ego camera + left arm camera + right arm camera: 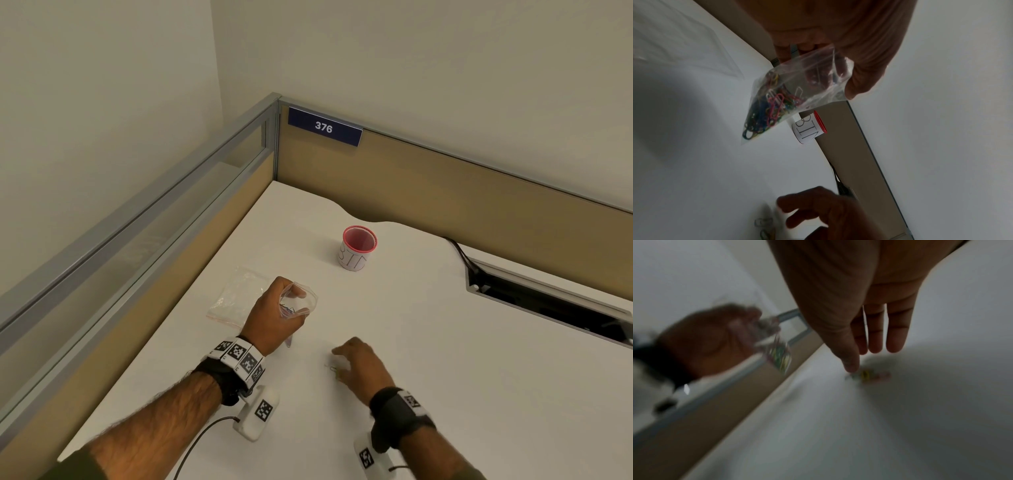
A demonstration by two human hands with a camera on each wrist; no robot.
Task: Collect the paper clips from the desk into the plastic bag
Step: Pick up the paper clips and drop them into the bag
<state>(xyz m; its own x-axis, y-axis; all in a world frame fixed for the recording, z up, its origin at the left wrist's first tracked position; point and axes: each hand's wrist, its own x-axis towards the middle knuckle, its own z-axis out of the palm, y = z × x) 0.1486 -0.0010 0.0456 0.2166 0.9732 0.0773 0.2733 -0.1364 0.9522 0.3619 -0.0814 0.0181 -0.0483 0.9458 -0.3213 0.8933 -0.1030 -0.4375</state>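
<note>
My left hand (277, 313) grips the mouth of a small clear plastic bag (797, 91) and holds it above the white desk (445, 342). Several coloured paper clips (766, 110) fill the bag's lower corner. A few loose clips (333, 369) lie on the desk by my right hand (363, 363), blurred in the right wrist view (867, 375). That hand hovers just over them with straight fingers (896, 337), the thumb tip nearest the clips, and holds nothing.
A second clear bag (236, 294) lies flat on the desk left of my left hand. A white cup with a red rim (358, 248) stands further back. Partition walls (445, 185) close the back and left. A cable slot (548, 301) opens at the right.
</note>
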